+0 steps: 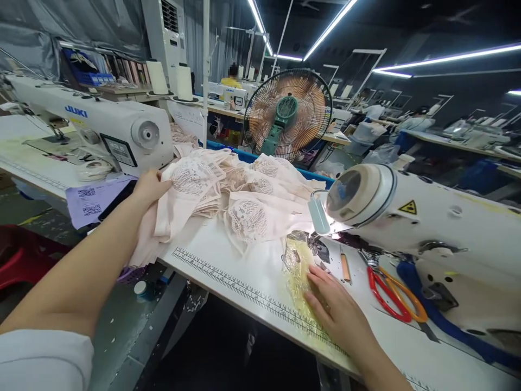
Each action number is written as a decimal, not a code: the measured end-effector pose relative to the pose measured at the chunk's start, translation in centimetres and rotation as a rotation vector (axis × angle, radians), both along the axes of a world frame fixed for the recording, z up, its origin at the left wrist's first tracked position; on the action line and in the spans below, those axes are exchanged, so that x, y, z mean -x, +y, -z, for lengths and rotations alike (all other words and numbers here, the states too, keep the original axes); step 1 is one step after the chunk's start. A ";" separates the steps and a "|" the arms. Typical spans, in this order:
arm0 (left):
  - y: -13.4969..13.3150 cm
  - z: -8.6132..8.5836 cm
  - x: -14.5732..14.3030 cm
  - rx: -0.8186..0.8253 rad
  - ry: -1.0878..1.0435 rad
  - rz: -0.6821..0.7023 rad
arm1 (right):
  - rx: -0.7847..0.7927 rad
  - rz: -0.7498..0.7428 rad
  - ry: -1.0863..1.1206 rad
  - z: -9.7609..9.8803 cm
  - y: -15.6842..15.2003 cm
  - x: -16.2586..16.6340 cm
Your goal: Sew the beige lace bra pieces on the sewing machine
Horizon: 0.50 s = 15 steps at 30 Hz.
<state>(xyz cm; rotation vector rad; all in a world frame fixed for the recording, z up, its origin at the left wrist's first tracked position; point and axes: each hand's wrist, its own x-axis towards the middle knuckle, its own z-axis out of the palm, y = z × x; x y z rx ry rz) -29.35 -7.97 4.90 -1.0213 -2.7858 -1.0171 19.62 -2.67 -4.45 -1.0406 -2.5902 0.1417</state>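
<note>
Pale pink lace bras [195, 176] lie stacked on the left part of the sewing table. My left hand [151, 187] pinches the band at the left edge of that pile; part of its fingers is hidden behind the fabric. Another lace bra piece [254, 217] lies nearer the needle area, its right end reaching under the lit machine head. My right hand [336, 301] rests on the white tabletop with its fingers stretched out and holds nothing. Its fingertips touch the yellowish, clear-taped patch [299, 271] in front of the needle.
A sewing machine [423, 217] fills the right side. Red-and-orange-handled scissors [393, 296] and a small orange-handled tool [345, 266] lie beneath it. A ruler strip [228, 281] follows the front edge. At left stand a JUKI machine [114, 127] and purple paper [87, 203]; behind is a fan [287, 114].
</note>
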 end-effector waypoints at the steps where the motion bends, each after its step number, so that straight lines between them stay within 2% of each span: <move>1: 0.1 -0.2 0.1 -0.020 0.005 -0.031 | -0.001 0.001 -0.007 0.0 0.0 0.0; 4: 0.5 -1.0 -0.1 -0.086 0.020 -0.100 | 0.007 0.022 -0.017 0.1 0.0 0.0; 7: 0.9 -1.7 -0.7 -0.114 -0.002 -0.101 | 0.006 0.029 -0.006 0.1 0.0 0.1; 12: 0.7 -2.0 -1.1 -0.038 -0.085 -0.077 | -0.011 0.022 -0.004 0.2 0.0 0.1; 15: 0.1 -2.4 -1.2 -0.045 -0.175 -0.077 | -0.020 0.021 -0.015 0.5 0.1 0.0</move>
